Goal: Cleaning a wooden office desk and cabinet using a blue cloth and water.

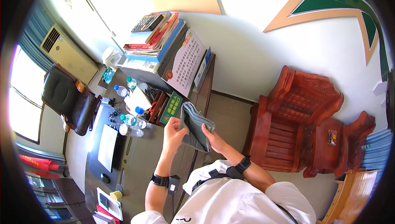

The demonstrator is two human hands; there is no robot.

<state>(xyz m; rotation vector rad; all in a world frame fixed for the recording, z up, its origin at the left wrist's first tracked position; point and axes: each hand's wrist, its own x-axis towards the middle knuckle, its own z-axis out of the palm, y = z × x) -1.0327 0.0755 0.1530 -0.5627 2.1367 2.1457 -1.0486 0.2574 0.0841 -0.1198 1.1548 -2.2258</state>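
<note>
A folded grey cloth (197, 125) is held up in front of my body, near the edge of the dark desk (145, 153). My left hand (174, 133) pinches its left side between thumb and fingers. On the opposite side, my right hand (214, 139) grips the cloth with the thumb on top and the other fingers hidden behind it. The layers bulge apart at the middle, leaving a hollow between the two sides. Just beyond the cloth stands a green sign (171, 108) bearing writing.
Several plastic bottles (132, 121) stand on the desk beside a pen organizer (155, 106). Papers and a calculator (147, 23) are piled on a dark box. A yellow cup (116, 195) sits nearer me. To the right is a carved wooden bench (280, 140); a black office chair (71, 100) stands behind the desk.
</note>
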